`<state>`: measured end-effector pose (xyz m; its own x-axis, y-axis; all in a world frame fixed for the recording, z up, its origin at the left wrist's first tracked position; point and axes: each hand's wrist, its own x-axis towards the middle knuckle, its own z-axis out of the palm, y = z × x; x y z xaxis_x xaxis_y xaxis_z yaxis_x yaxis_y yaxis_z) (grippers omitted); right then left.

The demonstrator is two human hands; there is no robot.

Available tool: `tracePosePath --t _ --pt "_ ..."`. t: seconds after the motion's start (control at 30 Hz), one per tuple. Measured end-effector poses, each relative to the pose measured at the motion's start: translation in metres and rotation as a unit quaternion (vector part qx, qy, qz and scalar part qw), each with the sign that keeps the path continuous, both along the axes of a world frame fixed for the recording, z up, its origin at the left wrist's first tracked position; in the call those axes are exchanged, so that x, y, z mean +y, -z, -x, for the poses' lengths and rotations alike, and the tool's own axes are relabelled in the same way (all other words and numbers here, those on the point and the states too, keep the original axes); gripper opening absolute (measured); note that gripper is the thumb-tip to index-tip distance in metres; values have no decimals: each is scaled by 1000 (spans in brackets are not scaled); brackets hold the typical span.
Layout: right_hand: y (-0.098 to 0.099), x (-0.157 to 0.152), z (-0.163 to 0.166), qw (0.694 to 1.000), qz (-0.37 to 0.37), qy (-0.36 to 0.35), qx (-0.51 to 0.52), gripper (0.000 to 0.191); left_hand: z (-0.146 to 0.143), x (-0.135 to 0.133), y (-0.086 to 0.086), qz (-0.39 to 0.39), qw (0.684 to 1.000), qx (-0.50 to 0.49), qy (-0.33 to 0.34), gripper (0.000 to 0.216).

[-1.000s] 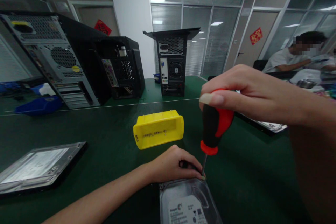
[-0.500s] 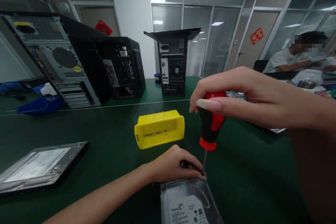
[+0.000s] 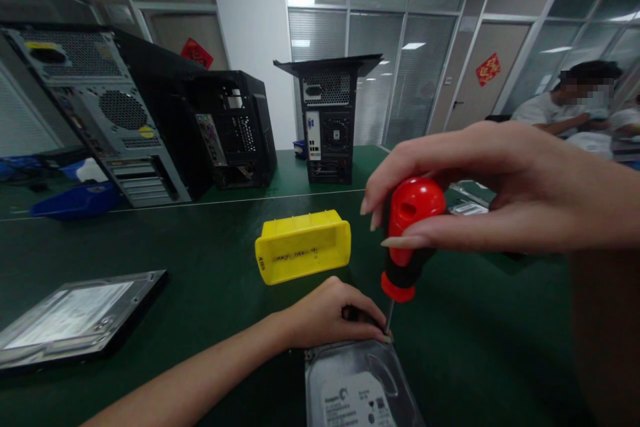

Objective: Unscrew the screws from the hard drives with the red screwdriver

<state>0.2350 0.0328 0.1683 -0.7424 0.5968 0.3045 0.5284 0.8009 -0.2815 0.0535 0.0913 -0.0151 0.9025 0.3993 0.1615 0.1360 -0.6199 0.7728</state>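
A silver hard drive [image 3: 357, 387] lies on the green table [image 3: 475, 347] at the bottom centre. My left hand [image 3: 327, 317] rests on its far edge with the fingers curled, pinching at the corner where the screwdriver tip meets the drive. My right hand [image 3: 495, 190] is closed round the handle of a red and black screwdriver [image 3: 407, 237], which stands nearly upright with its thin shaft on the drive's far right corner. What the left fingers pinch is hidden.
A yellow plastic bin [image 3: 303, 247] lies on its side just beyond my left hand. A second drive [image 3: 75, 320] lies at the left. Three computer cases [image 3: 115, 113] [image 3: 235, 127] [image 3: 327, 117] stand at the back. Another person [image 3: 570, 103] sits far right.
My right hand has shifted its grip round the screwdriver handle, so the red top now shows between thumb and fingers. The left hand and drive stay put.
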Motion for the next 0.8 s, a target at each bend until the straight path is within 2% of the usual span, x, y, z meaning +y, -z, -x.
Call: tracePosePath --t 0.1,0.2,0.43,0.8 --pt "1 2 1 998 -62 22 -9 26 -1 0 1 -2 1000 0 6 14" --pt "2 5 3 996 -83 29 -19 25 -2 -1 2 -5 1000 0 7 15" --pt "4 9 3 998 -45 34 -12 27 -3 -2 0 -19 1000 -5 9 14" --pt "4 10 1 1000 -1 2 -5 27 -3 -1 3 -24 1000 -3 7 14"
